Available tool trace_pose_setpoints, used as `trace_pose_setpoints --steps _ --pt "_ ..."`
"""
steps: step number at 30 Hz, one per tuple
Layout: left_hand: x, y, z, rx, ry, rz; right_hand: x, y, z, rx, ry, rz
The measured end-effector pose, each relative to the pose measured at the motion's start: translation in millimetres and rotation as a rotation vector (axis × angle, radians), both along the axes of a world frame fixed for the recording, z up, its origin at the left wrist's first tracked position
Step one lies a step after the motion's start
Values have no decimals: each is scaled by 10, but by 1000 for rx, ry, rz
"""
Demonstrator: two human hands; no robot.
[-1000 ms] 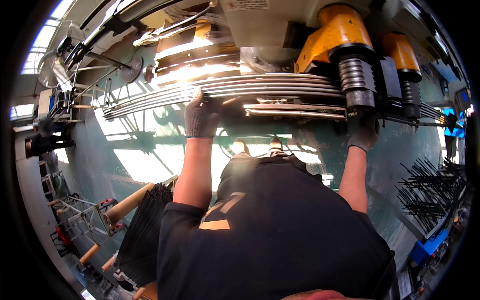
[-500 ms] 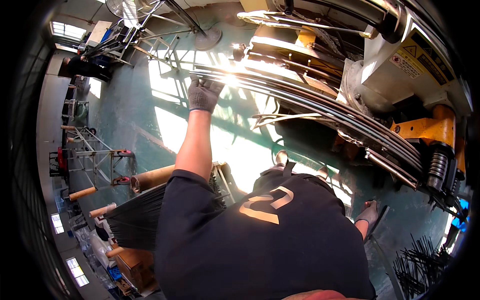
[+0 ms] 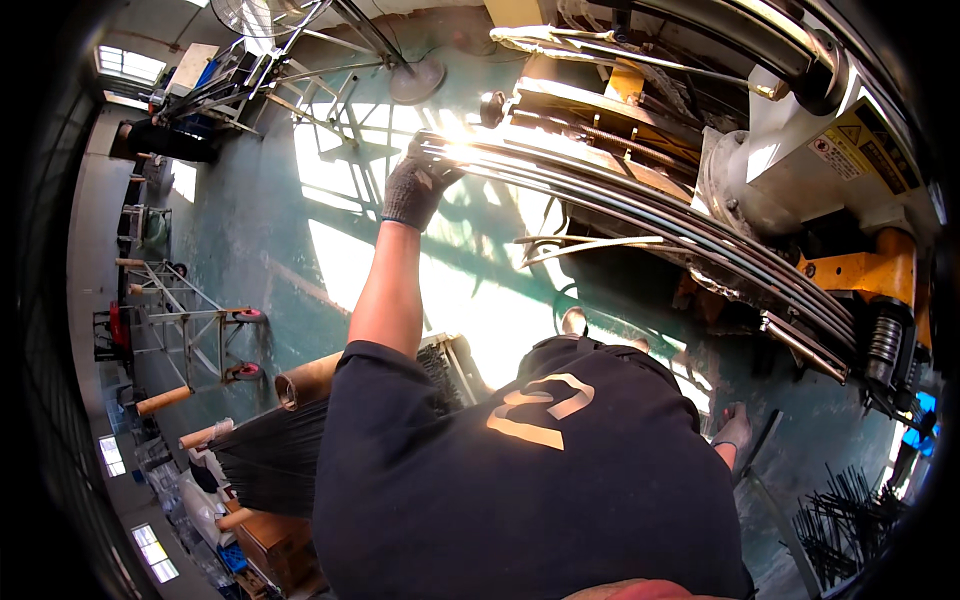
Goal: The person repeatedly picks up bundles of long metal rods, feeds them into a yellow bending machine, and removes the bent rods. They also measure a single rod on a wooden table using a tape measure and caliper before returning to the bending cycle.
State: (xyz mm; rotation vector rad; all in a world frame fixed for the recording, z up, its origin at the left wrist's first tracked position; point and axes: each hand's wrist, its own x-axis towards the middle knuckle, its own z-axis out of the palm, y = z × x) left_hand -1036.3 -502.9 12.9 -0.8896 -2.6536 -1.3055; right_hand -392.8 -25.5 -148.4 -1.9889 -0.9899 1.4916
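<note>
In a grey knit glove, my left hand (image 3: 412,190) is closed round the near ends of a bundle of long thin metal rods (image 3: 640,200). From there the rods run right, bowing slightly, to the machine. Sun glare hides part of the grip. Low on the right, my right hand (image 3: 735,428), also gloved, hangs beside my body. Its fingers are loosely extended and nothing shows in them. A dark upright bar (image 3: 764,440) stands close to that hand; I cannot tell if they touch.
A pale machine (image 3: 830,170) with an orange bracket (image 3: 865,265) and coil spring (image 3: 885,345) stands right. Black thin strips (image 3: 845,525) bristle below it. Cardboard tubes (image 3: 310,380) and wheeled frames (image 3: 205,330) are left. A fan base (image 3: 417,80) and another person (image 3: 170,137) are farther off.
My left hand has moved slightly right and its hold has shifted further onto the rods. The view has shifted a little; my right hand stays low at my side.
</note>
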Motion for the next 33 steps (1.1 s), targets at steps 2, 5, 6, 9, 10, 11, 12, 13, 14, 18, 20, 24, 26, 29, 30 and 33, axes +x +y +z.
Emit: trace_pose_setpoints --steps 2,5,6,9,10,11,12,13,14,18,20,24,26,29,30,33 --pt "9 -20 81 -41 37 -43 -188 -47 85 -11 6 17" --pt "33 -22 189 -41 85 -99 -361 -37 88 -13 20 5" --pt "39 -34 193 -18 84 -107 -353 -18 32 -9 52 31" --pt "92 -11 302 29 68 -157 -367 1 18 -11 85 88" --pt "174 72 381 -9 104 -98 -400 -32 59 -13 86 99" --pt "289 143 495 -49 138 -30 -565 -148 266 3 58 72" --pt "462 238 613 35 122 43 -574 -115 255 -2 47 101" --pt "405 209 514 -64 254 38 -520 -81 206 -7 36 129" --pt "390 132 410 -101 310 51 -481 -45 181 -8 24 167" --pt "384 181 309 78 178 42 -288 51 19 85 -96 258" --pt "447 278 450 383 -128 -7 -330 38 157 40 -88 214" --pt "348 257 304 779 -323 -41 -445 -51 343 38 -99 165" --pt "304 254 253 727 -297 -27 -441 -74 358 43 -93 140" --pt "221 239 97 586 -184 5 -430 -134 355 55 -84 112" --pt "180 225 42 441 -63 32 -414 -151 357 63 -82 120" --pt "81 144 -53 -91 375 124 -283 -124 287 63 -63 149"
